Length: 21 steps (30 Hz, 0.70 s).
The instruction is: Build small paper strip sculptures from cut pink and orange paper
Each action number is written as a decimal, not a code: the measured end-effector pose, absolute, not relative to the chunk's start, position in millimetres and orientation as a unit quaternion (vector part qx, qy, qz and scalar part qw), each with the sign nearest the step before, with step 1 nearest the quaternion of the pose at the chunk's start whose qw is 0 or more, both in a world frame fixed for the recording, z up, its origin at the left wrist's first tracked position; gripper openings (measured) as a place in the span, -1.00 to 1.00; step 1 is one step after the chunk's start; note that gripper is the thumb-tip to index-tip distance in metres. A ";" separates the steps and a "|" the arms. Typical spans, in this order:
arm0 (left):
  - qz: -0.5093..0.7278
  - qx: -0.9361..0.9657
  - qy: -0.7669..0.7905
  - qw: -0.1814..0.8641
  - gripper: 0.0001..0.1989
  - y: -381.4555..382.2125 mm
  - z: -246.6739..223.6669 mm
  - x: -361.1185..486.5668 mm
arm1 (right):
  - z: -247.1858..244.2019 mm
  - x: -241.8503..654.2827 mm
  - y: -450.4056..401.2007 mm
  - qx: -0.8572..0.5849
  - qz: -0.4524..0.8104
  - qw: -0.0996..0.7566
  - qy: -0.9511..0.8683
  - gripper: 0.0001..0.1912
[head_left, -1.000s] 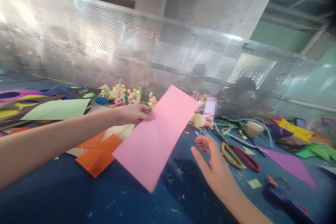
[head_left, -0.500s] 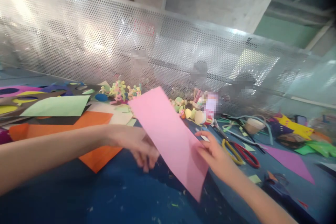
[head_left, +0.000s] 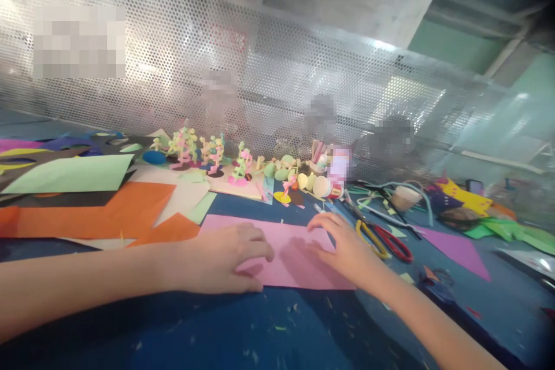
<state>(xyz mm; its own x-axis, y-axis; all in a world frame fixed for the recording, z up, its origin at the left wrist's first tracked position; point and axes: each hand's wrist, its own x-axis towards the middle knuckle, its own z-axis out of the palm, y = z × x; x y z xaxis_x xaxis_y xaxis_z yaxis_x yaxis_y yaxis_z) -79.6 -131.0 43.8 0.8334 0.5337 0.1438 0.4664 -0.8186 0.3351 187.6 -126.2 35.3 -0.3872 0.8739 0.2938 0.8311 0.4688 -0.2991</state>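
A pink sheet of paper (head_left: 286,257) lies flat on the blue table, its long side running left to right. My left hand (head_left: 234,257) rests over its left part, fingers apart and curved, the thumb near the lower edge. Above the right part is my right hand (head_left: 340,245), its thumb and fingers spread and a shadow falling on the paper below. Neither hand grips the sheet. Close by on the right are scissors with yellow handles (head_left: 372,240) and another pair with red handles (head_left: 395,244).
Orange paper (head_left: 87,217) and a pale green sheet (head_left: 71,173) lie left. Small paper figures (head_left: 185,147) stand behind, before a perforated metal screen (head_left: 269,69). A purple sheet (head_left: 455,251), a paper cup (head_left: 404,198) and a dark blue tool (head_left: 459,312) are on the right.
The pink paper has gone from held up and tilted to lying flat on the table. My right hand has let go of it, and my left hand has moved onto its left part.
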 end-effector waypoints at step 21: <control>0.196 0.938 0.248 0.141 -0.84 -115.5 25.6 -84.9 | 25.8 189.6 -153.2 -0.492 0.186 0.202 -0.826 -0.78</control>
<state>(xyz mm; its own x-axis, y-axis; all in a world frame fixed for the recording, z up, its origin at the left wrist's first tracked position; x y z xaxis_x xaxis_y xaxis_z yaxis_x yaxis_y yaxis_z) -84.9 -115.5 25.6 0.8000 0.5203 0.2987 0.4097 -0.8375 0.3616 189.6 -153.2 25.8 -0.4338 0.8885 0.1496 0.7384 0.4457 -0.5061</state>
